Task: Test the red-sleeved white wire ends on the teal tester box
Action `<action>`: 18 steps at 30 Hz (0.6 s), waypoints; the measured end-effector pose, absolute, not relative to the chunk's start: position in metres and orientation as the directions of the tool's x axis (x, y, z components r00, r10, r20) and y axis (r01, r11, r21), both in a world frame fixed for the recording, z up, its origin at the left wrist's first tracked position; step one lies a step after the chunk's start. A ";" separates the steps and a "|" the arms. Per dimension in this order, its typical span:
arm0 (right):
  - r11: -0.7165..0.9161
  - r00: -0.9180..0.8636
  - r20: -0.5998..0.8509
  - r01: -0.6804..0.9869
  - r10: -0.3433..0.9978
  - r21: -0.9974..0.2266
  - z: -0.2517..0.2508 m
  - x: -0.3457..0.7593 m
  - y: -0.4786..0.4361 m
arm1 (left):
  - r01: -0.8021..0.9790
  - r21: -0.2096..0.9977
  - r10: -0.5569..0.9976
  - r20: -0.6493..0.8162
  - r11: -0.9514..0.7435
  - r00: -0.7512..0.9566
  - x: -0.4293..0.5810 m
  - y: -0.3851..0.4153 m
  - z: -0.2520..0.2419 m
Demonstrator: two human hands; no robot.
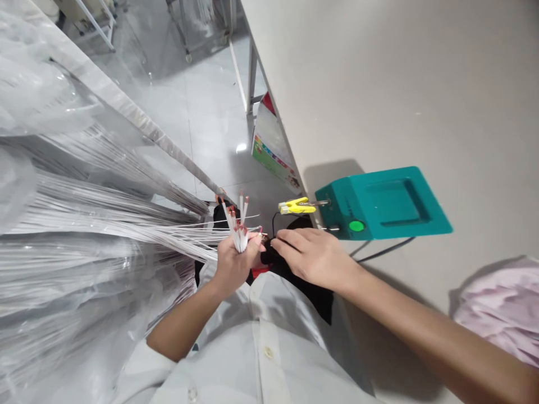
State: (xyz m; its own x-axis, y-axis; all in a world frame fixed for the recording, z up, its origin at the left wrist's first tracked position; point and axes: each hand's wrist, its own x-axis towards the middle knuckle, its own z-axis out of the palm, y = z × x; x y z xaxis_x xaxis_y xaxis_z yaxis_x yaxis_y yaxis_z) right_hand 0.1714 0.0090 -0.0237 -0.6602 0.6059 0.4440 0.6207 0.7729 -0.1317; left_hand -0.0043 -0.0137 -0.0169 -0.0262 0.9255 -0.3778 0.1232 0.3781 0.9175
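Observation:
My left hand (pixel 233 264) is closed round a bunch of thin white wires (pixel 238 227) with red-tipped ends that stick up above my fist. The wires fan out to the left into a large mass (pixel 84 219) wrapped in clear plastic. My right hand (pixel 309 253) rests beside it at the table edge, fingers stretched toward the wire ends and pinching what looks like a single wire. Just beyond sits a teal box (pixel 381 205) with a green button (pixel 356 225) and a yellow clip (pixel 296 207) on its left side.
The white table (pixel 400 84) fills the right half. A pink cloth (pixel 503 308) lies at its right edge. A black cable (pixel 385 251) runs from the teal box. A colourful carton (pixel 273 151) stands on the grey floor under the table. Clear plastic sheeting (pixel 37 84) covers the left.

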 end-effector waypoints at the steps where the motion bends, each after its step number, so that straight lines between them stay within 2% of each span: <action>1: 0.732 -0.604 0.437 0.642 0.667 -0.231 -0.024 0.172 0.007 | 0.120 0.919 0.927 -0.374 0.375 -0.030 -0.005 -0.013 -0.017; 4: 0.547 -0.382 0.394 0.622 0.836 -0.560 -0.022 0.169 0.004 | 0.092 0.921 0.925 -0.381 0.380 -0.005 -0.005 -0.011 -0.017; 6: 0.489 -0.340 0.354 0.558 0.872 -0.670 -0.020 0.164 0.004 | 0.076 0.917 0.918 -0.394 0.391 0.032 -0.003 -0.011 -0.018; 9: 0.537 -0.373 0.387 0.535 0.843 -0.653 -0.020 0.158 0.006 | 0.108 0.923 0.922 -0.379 0.370 0.075 -0.004 -0.012 -0.018; 12: 0.634 -0.435 0.465 0.592 0.771 -0.498 -0.021 0.155 0.006 | 0.188 0.929 0.932 -0.343 0.318 0.117 -0.009 -0.012 -0.018; 15: 0.660 -0.499 0.447 0.657 0.743 -0.364 -0.020 0.154 0.005 | 0.284 0.931 0.946 -0.280 0.228 0.162 -0.014 -0.013 -0.019; 16: 0.634 -0.492 0.411 0.674 0.768 -0.378 -0.019 0.153 0.005 | 0.321 0.927 0.953 -0.255 0.194 0.161 -0.015 -0.014 -0.021; 18: 0.522 -0.425 0.304 0.684 0.853 -0.509 -0.016 0.150 0.005 | 0.385 0.911 0.968 -0.212 0.147 0.134 -0.014 -0.015 -0.024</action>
